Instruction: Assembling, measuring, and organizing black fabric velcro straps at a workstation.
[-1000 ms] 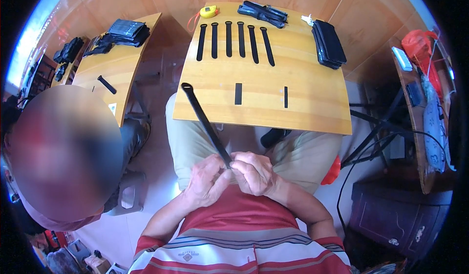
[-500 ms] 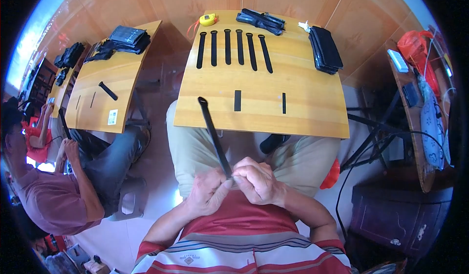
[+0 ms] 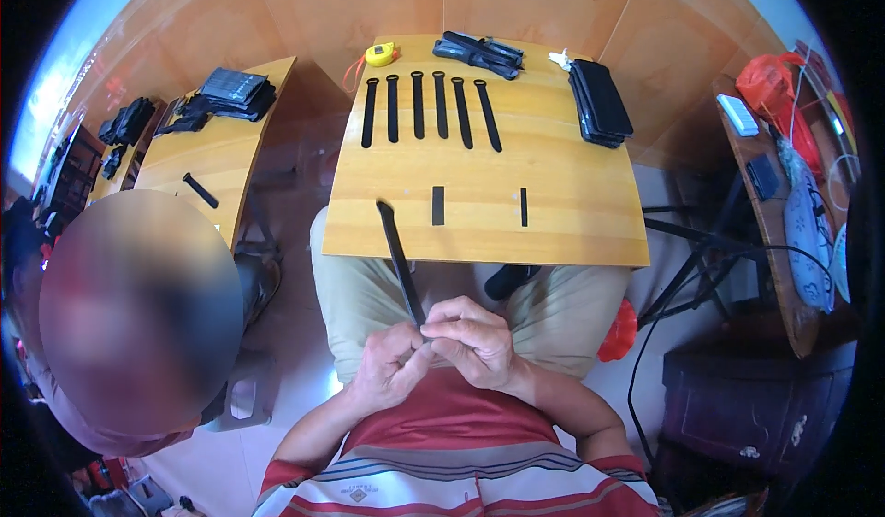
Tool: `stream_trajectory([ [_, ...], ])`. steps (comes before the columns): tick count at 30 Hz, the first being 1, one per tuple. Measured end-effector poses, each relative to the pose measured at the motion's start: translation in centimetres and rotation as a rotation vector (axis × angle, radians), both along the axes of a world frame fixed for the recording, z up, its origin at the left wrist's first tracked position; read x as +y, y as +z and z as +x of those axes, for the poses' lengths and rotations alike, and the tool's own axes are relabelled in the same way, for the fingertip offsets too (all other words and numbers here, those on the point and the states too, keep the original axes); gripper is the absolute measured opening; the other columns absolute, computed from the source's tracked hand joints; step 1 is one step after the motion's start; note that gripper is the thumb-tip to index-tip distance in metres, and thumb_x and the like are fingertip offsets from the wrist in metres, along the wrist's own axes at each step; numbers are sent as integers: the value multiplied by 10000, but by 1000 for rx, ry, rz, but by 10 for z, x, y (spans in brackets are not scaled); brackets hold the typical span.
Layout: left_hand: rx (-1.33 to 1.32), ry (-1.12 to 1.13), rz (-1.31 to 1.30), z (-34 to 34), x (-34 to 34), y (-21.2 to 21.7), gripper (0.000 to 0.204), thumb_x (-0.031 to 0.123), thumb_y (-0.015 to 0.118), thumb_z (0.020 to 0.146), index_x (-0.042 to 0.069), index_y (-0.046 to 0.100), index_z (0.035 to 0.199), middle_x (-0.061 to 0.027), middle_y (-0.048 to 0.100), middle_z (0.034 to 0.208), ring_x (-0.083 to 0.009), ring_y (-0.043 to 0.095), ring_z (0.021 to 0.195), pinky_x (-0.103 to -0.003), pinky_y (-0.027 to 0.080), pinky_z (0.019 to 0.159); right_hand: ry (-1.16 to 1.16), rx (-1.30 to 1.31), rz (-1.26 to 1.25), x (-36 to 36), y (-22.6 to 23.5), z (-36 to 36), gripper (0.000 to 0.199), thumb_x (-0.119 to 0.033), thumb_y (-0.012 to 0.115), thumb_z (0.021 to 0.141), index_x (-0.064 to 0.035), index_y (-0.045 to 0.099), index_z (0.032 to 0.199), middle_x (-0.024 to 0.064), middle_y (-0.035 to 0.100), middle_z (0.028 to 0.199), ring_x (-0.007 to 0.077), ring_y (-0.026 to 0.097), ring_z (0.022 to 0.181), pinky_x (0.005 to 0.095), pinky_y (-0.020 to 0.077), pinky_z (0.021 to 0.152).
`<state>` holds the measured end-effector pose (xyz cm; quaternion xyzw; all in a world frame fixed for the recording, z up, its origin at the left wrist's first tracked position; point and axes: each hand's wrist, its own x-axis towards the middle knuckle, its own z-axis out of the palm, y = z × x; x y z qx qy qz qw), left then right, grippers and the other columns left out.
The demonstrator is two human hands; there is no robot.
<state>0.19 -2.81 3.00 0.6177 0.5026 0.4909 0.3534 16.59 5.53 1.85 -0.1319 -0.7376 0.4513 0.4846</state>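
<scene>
Black strap (image 3: 398, 259) in fingers (image 3: 467, 332); red bag (image 3: 771, 82), contents hidden.

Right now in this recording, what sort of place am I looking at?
Probably a small workshop, perhaps in a home: a row of black straps and a yellow tape measure lie on a wooden table, and a second table bears more black pieces.
</scene>
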Motion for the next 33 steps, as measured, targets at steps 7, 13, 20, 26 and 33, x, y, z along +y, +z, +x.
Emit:
stream_trajectory([
  [7, 35, -252, 84, 4, -9, 22, 179, 60, 596, 884, 25, 515, 727, -114, 479, 665, -291, 494, 563, -404, 394, 517, -387, 21, 1, 102, 12, 49, 165, -150, 607, 917, -19, 696, 871, 103, 689, 819, 236, 660, 729, 367, 518, 731],
  [13, -117, -288, 64, -26, -27, 31, 244, 60, 599, 877, 34, 487, 661, -79, 454, 596, -253, 473, 516, -380, 356, 489, -840, 401, -167, 265, 67, 172, 202, -173, 658, 972, 27, 683, 981, 67, 685, 816, 108, 636, 633, 256, 549, 606],
  [20, -166, -66, -2, -42, -32, 1, 259, 75, 611, 880, 43, 495, 651, -61, 533, 616, -185, 500, 526, -325, 371, 493, -786, 242, -21, 262, 76, 137, 228, -139, 656, 972, 70, 684, 1059, 99, 715, 921, 136, 685, 807, 262, 567, 748],
  [26, -181, -19, -47, -43, -20, 0, 265, 98, 622, 901, 42, 501, 672, -64, 552, 645, -182, 517, 550, -318, 389, 507, -960, -174, 265, 266, 36, 117, 159, -130, 667, 945, 12, 712, 999, 123, 735, 924, 185, 708, 807, 299, 562, 766],
  [33, -201, -19, -63, -37, -3, 0, 260, 93, 614, 912, 41, 501, 684, -64, 558, 653, -174, 519, 559, -314, 397, 515, -633, -569, 649, 265, -42, 95, 100, -62, 641, 880, -32, 683, 966, 125, 719, 987, 300, 698, 900, 394, 571, 777],
])
